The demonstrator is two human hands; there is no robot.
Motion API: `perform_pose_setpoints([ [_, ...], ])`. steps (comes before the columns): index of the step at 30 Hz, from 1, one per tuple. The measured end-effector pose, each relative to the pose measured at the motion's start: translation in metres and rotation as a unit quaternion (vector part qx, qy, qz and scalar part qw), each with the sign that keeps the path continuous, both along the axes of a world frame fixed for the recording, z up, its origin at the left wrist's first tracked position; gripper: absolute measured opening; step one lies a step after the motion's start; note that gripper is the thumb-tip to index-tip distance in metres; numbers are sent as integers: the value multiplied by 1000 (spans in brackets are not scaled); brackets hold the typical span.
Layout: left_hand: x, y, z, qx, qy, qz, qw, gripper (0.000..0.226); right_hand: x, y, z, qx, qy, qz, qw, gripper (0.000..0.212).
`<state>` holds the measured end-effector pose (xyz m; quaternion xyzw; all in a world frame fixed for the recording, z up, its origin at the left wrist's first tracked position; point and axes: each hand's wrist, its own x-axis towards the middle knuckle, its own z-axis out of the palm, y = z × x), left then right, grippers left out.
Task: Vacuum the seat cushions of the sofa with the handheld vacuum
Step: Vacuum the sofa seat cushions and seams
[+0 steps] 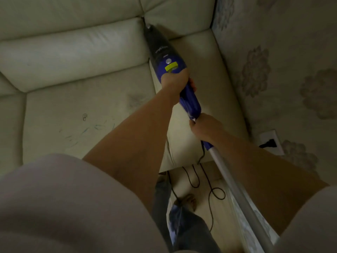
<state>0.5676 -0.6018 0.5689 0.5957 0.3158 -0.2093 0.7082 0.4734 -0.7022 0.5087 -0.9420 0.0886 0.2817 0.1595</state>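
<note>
Sofa (76, 110): cream leather, fills most of the view, corner section against a floral-patterned wall (284, 57). Seat cushions (87, 125) show pen scribbles and a small doodle on the left one. Back cushion (73, 53) runs across the top left.

Floor (209, 181) visible below the sofa's front edge, light coloured, with a black power cord (212, 190) looping across it. The cord runs up toward the vacuum's rear. A wall socket (271, 141) with a dark plug in it sits low on the wall, just right of the sofa end.

Handheld vacuum (164, 57): blue body, dark translucent nose, yellow-green tab on top beside a grey button. Lies along the seam between two seat cushions, nose tip pushed into the corner where the seats meet the backrest. A grey tube (235, 187) extends back from its rear end toward the camera.

Left hand (176, 81): grip wrapped around the vacuum's handle just behind the yellow tab, fingers curled under on the far side.

Right hand (204, 125): grip clamped on the rear of the vacuum where the blue body meets the tube.

Both arms bare, pale sleeves at the bottom corners.
</note>
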Motion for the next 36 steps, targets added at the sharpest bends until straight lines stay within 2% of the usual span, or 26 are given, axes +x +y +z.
perform_pose_setpoints([
  [3, -5, 5, -13, -15, 23, -1, 1000, 14, -6, 1, -5, -3, 17, -6, 1000, 28],
  [6, -5, 3, -18, 10, 29, -28, 999, 16, -14, 8, -10, 26, 35, -29, 999, 27],
  [11, -9, -20, -11, 152, -1, -126, 980, 6, -31, 15, -3, 184, 100, -131, 969, 36],
  [14, -18, -36, -21, 188, -13, -176, 966, 22, -45, 7, 4, 256, 150, -178, 938, 33],
  [15, -20, -39, -23, 193, -16, -183, 964, 21, -48, 6, 6, 269, 163, -184, 931, 32],
  [23, 6, -18, -17, 158, 16, -169, 973, 12, -19, 29, 5, 260, 174, -179, 933, 27],
  [26, 19, -9, -15, 153, 32, -164, 974, 15, -2, 40, 2, 250, 175, -188, 934, 26],
  [30, 14, -6, -27, 188, 4, -201, 961, 15, -9, 52, -4, 263, 184, -233, 918, 33],
  [33, 12, 2, -23, 171, 2, -207, 963, 13, -12, 61, -2, 254, 169, -240, 921, 35],
  [36, 7, 15, -9, 160, 13, -204, 966, 21, -18, 71, 11, 237, 157, -231, 931, 31],
])
